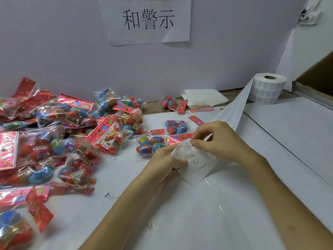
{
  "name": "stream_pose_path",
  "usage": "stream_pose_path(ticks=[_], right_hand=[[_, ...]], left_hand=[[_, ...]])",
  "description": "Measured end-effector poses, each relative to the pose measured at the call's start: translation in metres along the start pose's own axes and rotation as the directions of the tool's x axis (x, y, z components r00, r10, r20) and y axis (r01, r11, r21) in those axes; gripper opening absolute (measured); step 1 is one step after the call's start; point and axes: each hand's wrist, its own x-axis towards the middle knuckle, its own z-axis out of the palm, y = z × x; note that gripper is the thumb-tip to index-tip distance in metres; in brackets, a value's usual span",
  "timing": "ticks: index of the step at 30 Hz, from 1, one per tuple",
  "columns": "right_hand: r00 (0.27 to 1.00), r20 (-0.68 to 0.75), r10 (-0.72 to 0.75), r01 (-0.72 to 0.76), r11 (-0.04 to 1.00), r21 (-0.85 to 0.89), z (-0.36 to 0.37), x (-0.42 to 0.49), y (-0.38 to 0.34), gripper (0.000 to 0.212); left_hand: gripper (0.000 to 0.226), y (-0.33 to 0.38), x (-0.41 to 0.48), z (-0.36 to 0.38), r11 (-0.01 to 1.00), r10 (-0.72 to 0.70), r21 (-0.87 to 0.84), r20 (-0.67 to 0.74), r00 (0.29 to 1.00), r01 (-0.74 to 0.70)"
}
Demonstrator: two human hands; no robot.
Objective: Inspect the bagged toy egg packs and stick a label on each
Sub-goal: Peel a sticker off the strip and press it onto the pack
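A white label strip [196, 163] runs from the label roll [266, 89] down to my hands at the table's middle. My left hand [162, 159] grips the strip's lower left edge. My right hand [214, 139] pinches at the strip's top, fingertips curled on a small label. Just beyond my hands lie two bagged toy egg packs, one [150, 144] touching my left hand, another [177, 127] behind it. A big heap of egg packs [59, 134] with red headers covers the left of the table.
Folded white cloths [205, 97] and one more egg pack [171, 103] lie near the back wall. A paper sign [147, 18] hangs on the wall. A cardboard box [317, 76] stands at the right. White paper [288, 141] covers the table.
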Motion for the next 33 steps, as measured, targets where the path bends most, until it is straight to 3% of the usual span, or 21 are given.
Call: stream_pose_path(ticks=[2,5,20,29,33], right_hand=[[0.998,0.053,0.014,-0.015,1.0,0.021,0.0002,-0.0009,0.0004,0.004],[0.993,0.113,0.014,-0.018,0.999,0.036,0.0001,-0.0021,0.0001,0.013],[0.999,0.032,-0.003,0.001,0.999,0.054,-0.0034,-0.004,-0.0076,0.008],[0.999,0.023,0.026,-0.025,1.0,-0.017,-0.0005,-0.0016,-0.003,0.003],[0.999,-0.03,0.021,-0.021,1.0,0.001,-0.0039,-0.0013,-0.0009,0.01]], left_hand=[[0.044,-0.0001,0.0002,-0.0013,1.0,-0.004,0.009,-0.004,1.0,0.004],[0.039,-0.0008,0.0001,-0.0045,1.0,-0.013,0.003,0.004,1.0,0.013],[0.039,0.0005,-0.0002,-0.002,0.996,-0.041,-0.084,0.006,0.999,0.041],[0.038,0.0035,-0.0022,0.0001,0.997,-0.046,-0.057,0.006,0.999,0.047],[0.041,0.0033,-0.0032,0.0012,0.999,-0.026,-0.035,0.005,1.0,0.026]])
